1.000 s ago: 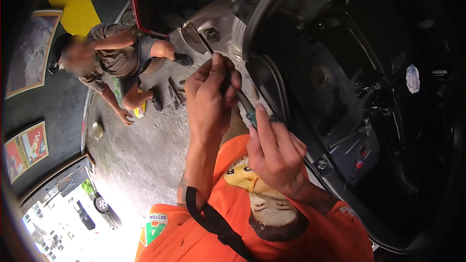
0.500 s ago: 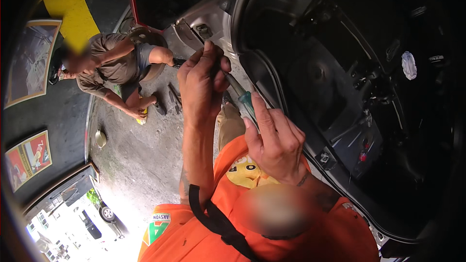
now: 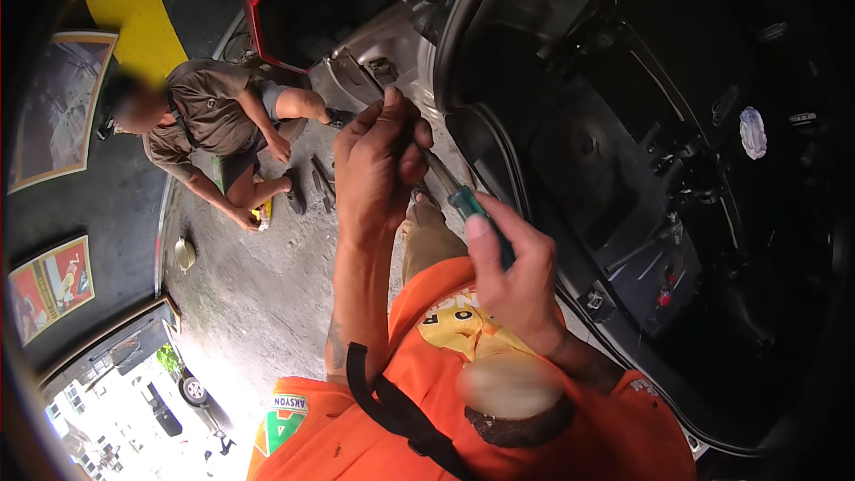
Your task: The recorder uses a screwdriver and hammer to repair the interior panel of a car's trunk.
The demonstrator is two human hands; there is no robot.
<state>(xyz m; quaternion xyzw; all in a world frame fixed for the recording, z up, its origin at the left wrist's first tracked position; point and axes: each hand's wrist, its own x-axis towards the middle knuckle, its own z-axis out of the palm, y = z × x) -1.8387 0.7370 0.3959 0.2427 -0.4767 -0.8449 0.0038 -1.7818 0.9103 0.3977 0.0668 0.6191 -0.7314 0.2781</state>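
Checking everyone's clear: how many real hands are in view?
4: the person's left hand and right hand at the screwdriver; the co-worker's upper hand and lower hand. Bright outdoors may hide others.

The left arm (image 3: 358, 303) comes up from 7 o'clock and points almost to 12. Its hand, the left hand (image 3: 372, 160), is at 11 o'clock, fingers (image 3: 411, 163) curled closed, thumb up. The right arm (image 3: 583, 361) leans in from past 4. The right hand (image 3: 524, 276) is lower, near 4, closed too, its thumb (image 3: 482, 245) pointing to 11. The hands are near, not touching.
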